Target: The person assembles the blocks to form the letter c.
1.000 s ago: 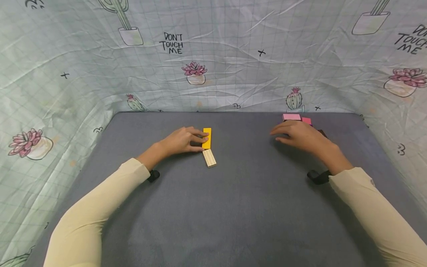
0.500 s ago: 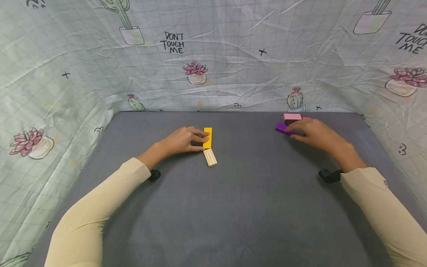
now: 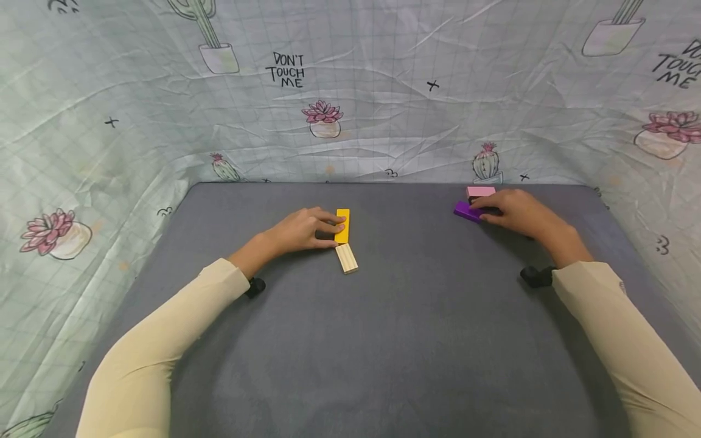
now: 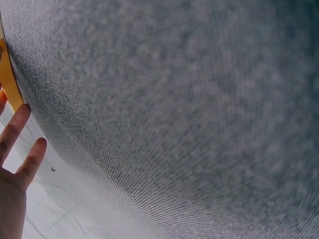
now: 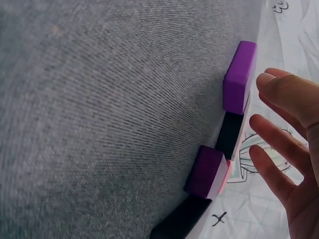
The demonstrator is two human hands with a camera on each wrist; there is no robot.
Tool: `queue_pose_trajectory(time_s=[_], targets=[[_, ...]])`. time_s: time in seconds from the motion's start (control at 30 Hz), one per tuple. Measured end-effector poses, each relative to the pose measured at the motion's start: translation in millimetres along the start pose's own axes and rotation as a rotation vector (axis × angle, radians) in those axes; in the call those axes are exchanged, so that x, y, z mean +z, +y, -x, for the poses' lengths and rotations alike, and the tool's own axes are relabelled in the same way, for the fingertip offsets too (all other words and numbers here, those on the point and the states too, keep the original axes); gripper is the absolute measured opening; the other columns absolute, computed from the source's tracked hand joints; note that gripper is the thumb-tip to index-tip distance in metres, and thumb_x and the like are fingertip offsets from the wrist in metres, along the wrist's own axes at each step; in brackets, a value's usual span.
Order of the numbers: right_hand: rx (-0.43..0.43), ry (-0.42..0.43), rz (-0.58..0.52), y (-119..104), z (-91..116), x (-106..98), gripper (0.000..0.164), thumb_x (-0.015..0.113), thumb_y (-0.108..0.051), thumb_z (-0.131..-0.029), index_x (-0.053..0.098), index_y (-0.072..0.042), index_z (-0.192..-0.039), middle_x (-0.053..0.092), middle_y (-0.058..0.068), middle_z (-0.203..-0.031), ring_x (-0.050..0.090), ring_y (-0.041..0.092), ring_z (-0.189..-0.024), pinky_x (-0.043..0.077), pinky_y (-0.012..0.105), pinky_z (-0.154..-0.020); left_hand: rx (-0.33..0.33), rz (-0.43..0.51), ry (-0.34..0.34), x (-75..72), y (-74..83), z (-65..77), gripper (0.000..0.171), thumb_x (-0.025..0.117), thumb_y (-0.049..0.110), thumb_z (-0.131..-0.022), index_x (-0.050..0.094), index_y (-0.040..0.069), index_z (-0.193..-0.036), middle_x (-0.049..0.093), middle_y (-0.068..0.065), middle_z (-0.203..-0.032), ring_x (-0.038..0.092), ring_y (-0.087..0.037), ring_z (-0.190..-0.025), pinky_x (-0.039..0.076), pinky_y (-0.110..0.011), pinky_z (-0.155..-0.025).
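Left hand (image 3: 309, 230), left of centre in the head view: 2 fingertips lie on the top face of the yellow block (image 3: 343, 234), thumb tip down by its lower end. Can't tell if it's a real pinch or just a rest. In the left wrist view 2 more fingers are spread apart, yellow showing only at the left edge of the frame.

Plain wooden block (image 3: 347, 258): just below yellow, angled off it, its upper end near the thumb tip. Can't tell if the 2 blocks touch.

Right hand (image 3: 517, 213), right of centre, upper half of the head view: fingers apart, not wrapped round anything. Index and thumb tips are at the purple block (image 3: 465, 212); contact unclear. Right wrist view has the fingers spread, just beside that block's right edge in the frame.

Pink-topped block (image 3: 481, 191): directly above purple in the head view, partly behind the hand. Lower in the right wrist view there's a 2nd purple-faced block (image 5: 205, 172), plus a dark block (image 5: 182, 219) at the bottom edge.

All of it sits on the grey tabletop (image 3: 328, 353). Cream sleeves (image 3: 137, 347) on both arms, black wrist gear (image 3: 537, 277) at each cuff. Pale cloth (image 3: 383, 36) behind, printed with cacti and "DON'T TOUCH ME".
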State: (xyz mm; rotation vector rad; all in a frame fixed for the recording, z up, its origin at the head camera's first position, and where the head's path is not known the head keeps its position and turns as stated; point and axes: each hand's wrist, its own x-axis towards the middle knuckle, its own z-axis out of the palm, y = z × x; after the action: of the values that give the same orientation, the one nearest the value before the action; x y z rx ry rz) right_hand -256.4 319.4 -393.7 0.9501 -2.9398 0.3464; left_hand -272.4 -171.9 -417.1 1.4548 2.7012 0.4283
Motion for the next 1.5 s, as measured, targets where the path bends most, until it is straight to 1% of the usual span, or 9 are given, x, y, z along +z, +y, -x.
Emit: queue_pose_trajectory(time_s=[0.23,0.5,0.73,0.93,1.13,1.23,1.37,1.43,1.5], targets=[[-0.001,-0.02,0.021,-2,0,7,0.03,0.076,-0.005,-0.089,0.075,-0.004,-0.119,0.066,0.027,-0.123,0.062,0.044,-0.116,0.048,0.059,-0.096,0.002,-0.003,0.001,2.8,-0.8,-0.2,0.047,0.075,0.034,-0.094,0.066,0.012,-0.135,0.063,-0.005,-0.141,0.06,-0.028,-0.12,0.049,-0.048,-0.1],[-0.007,-0.036,0.09,-8,-1,6,0.036,0.076,-0.009,-0.09,0.072,-0.005,-0.126,0.063,0.031,-0.127,0.063,0.047,-0.113,0.05,0.059,-0.093,0.002,-0.009,0.002,1.8,-0.1,0.5,0.047,0.075,0.033,-0.094,0.066,0.011,-0.135,0.062,-0.005,-0.141,0.061,-0.027,-0.117,0.051,-0.046,-0.094],[-0.024,-0.035,0.119,-10,-2,3,0.046,0.081,-0.002,-0.083,0.07,-0.002,-0.129,0.063,0.03,-0.125,0.059,0.046,-0.116,0.049,0.059,-0.094,0.004,-0.016,-0.004,1.5,1.0,-1.5,0.047,0.075,0.033,-0.094,0.065,0.011,-0.135,0.062,-0.005,-0.141,0.061,-0.026,-0.117,0.051,-0.045,-0.093],[-0.055,-0.031,0.106,-11,2,2,0.048,0.082,0.006,-0.079,0.072,-0.004,-0.126,0.066,0.026,-0.123,0.061,0.044,-0.113,0.051,0.057,-0.091,0.0,-0.014,-0.004,0.8,1.7,-0.4,0.047,0.075,0.032,-0.094,0.065,0.01,-0.135,0.062,-0.005,-0.141,0.061,-0.027,-0.115,0.052,-0.044,-0.091],[-0.114,0.027,0.066,-7,3,7,0.044,0.077,0.014,-0.08,0.074,-0.002,-0.121,0.072,0.014,-0.121,0.063,0.039,-0.112,0.052,0.055,-0.09,-0.001,-0.011,0.001,0.5,0.5,0.6,0.047,0.075,0.032,-0.094,0.066,0.01,-0.134,0.062,-0.005,-0.141,0.061,-0.026,-0.117,0.052,-0.044,-0.094],[-0.136,0.071,0.055,-6,3,8,0.04,0.08,0.011,-0.079,0.077,-0.004,-0.116,0.074,0.011,-0.115,0.065,0.036,-0.104,0.054,0.053,-0.086,-0.001,-0.012,-0.003,0.6,0.5,0.8,0.047,0.075,0.032,-0.094,0.066,0.01,-0.135,0.062,-0.005,-0.141,0.061,-0.026,-0.115,0.052,-0.043,-0.092],[-0.183,0.118,0.08,-7,1,10,0.034,0.087,0.0,-0.074,0.08,-0.005,-0.107,0.076,0.009,-0.101,0.067,0.031,-0.091,0.055,0.049,-0.079,-0.002,-0.021,-0.003,1.8,0.3,0.8,0.047,0.075,0.033,-0.094,0.065,0.011,-0.135,0.062,-0.004,-0.141,0.061,-0.025,-0.113,0.052,-0.042,-0.089],[-0.201,0.125,0.106,-8,-1,11,0.031,0.089,-0.007,-0.074,0.081,-0.005,-0.104,0.076,0.008,-0.097,0.065,0.03,-0.091,0.054,0.049,-0.08,-0.004,-0.024,-0.002,2.5,-0.1,0.6,0.047,0.075,0.034,-0.094,0.065,0.011,-0.135,0.062,-0.004,-0.141,0.061,-0.024,-0.112,0.052,-0.042,-0.087],[-0.19,0.117,0.118,-10,-2,12,0.03,0.089,-0.014,-0.076,0.08,-0.006,-0.103,0.076,0.008,-0.099,0.064,0.032,-0.097,0.052,0.05,-0.085,-0.006,-0.026,0.0,3.0,-0.6,0.4,0.047,0.074,0.034,-0.094,0.065,0.012,-0.135,0.062,-0.003,-0.142,0.061,-0.024,-0.11,0.052,-0.041,-0.085]])
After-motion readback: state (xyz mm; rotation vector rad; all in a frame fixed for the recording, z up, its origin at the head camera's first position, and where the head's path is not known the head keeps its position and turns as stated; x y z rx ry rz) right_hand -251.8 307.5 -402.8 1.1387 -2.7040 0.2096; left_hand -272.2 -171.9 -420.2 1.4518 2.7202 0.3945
